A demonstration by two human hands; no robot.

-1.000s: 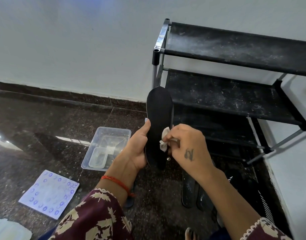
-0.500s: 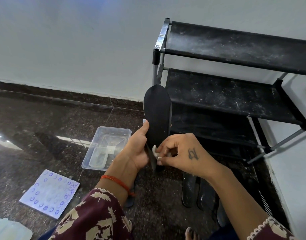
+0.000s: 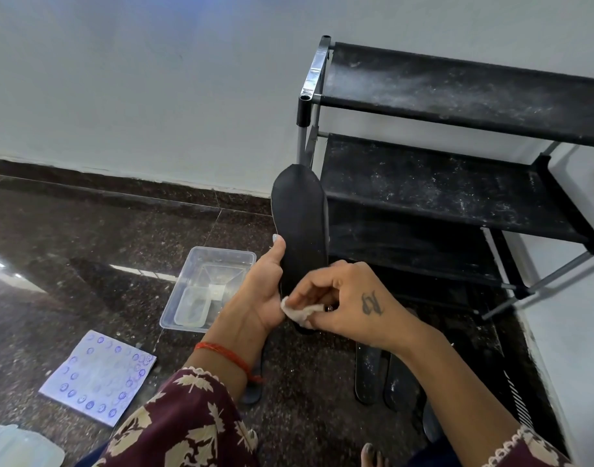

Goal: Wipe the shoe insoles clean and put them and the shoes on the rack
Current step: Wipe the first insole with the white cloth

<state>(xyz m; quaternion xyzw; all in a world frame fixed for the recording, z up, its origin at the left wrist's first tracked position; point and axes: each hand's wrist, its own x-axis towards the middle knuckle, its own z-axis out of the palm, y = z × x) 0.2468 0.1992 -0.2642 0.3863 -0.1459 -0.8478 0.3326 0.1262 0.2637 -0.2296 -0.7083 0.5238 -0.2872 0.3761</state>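
Observation:
A black insole stands upright, toe up, in front of the shoe rack. My left hand grips its lower left edge, thumb along the side. Against the heel end my right hand pinches a small white wipe. The black shoe rack stands at the right against the wall, its fabric shelves dusty and bare. Two more dark insoles lie on the floor under my right forearm. The shoes are hard to make out in the dark area below the rack.
A clear plastic tub with a smaller container inside sits on the dark stone floor left of my hands. A blue-dotted white sheet lies further left, and a pale plastic lid at the bottom left corner. A bare toe shows at the bottom edge.
My right hand has slid the wipe down the insole from its middle to the heel end. The insole has stayed upright in my left hand.

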